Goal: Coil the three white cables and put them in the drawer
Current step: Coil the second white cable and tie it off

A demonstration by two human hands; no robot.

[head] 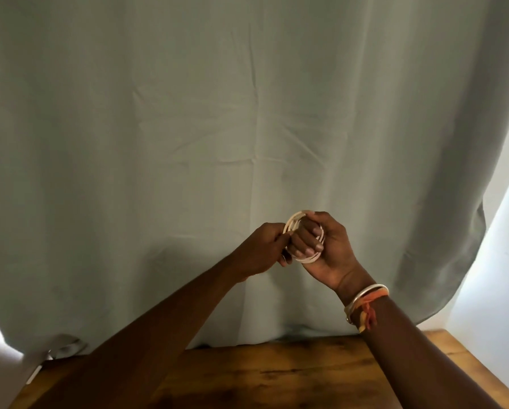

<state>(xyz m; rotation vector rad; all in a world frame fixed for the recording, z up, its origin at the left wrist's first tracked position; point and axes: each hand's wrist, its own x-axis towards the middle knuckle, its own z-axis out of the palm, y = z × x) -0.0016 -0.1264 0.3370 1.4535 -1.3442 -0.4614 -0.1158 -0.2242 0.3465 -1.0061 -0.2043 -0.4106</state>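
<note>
Seemingly mid-coil, seen from the head camera: the white cable (308,259) is wound into a small ring held in the air above the wooden worktop (277,376), in front of a pale curtain (247,113). The right hand (325,246) has its fingers curled through the ring and closed round the loops. The left hand (265,249), touching it from the side, pinches the ring's left edge. A bangle and an orange thread (369,294) sit on the right wrist.

No drawer and no other cables show in this view, so how many of the three cables are done cannot be told.

The main risk is the ring springing open. The loops look stiff and nothing ties them, so a loosened pinch, or a swap of hands before a free end is tucked in, could let the turns slip off the fingers and uncoil. Carrying it to the drawer one-handed would raise that chance.
</note>
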